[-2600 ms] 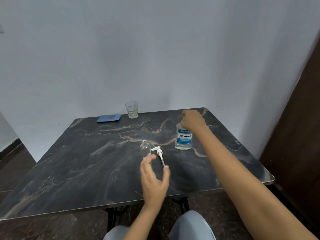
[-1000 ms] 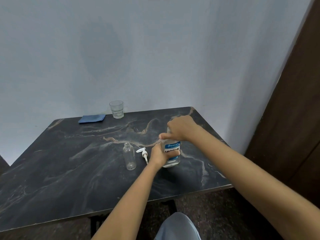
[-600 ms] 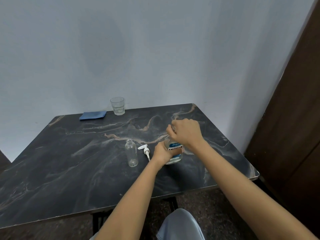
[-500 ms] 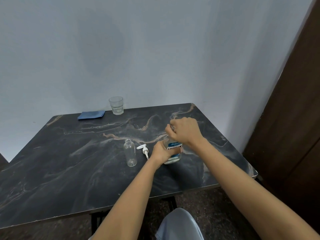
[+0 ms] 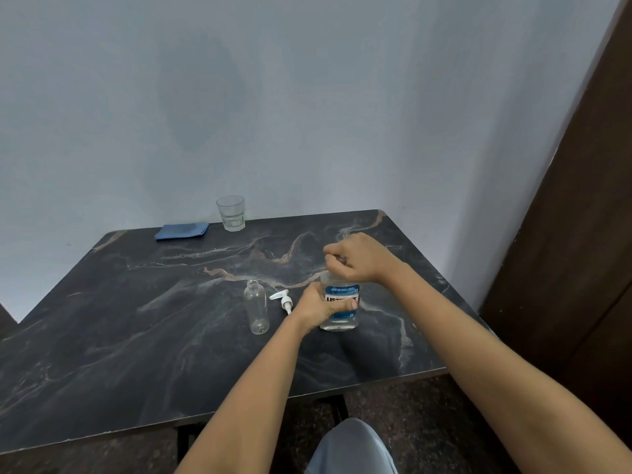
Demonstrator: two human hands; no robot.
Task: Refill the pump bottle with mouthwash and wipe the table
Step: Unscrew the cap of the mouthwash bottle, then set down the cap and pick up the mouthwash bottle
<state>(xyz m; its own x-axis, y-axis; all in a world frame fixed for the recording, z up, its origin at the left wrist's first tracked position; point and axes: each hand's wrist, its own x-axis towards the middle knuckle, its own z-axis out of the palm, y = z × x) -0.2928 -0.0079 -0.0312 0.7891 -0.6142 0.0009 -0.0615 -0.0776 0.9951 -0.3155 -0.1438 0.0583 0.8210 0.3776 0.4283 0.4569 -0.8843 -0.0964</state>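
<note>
Mouthwash bottle [image 5: 340,321], gripped by left hand [image 5: 316,307] and right hand [image 5: 359,258], stands on dark marble table [image 5: 136,336] by wall [image 5: 307,97].

Black marble table [image 5: 136,336] veined tan and white — blue cloth [image 5: 182,230], white pump head [image 5: 284,300], clear mouthwash bottle [image 5: 342,291] with blue-and-white label, pale grey-blue wall [image 5: 307,97].

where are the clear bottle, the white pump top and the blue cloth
clear bottle [image 5: 257,309]: head view, middle of its upright body
white pump top [image 5: 284,298]: head view, on its white collar
blue cloth [image 5: 182,230]: head view, centre of the folded cloth
</note>
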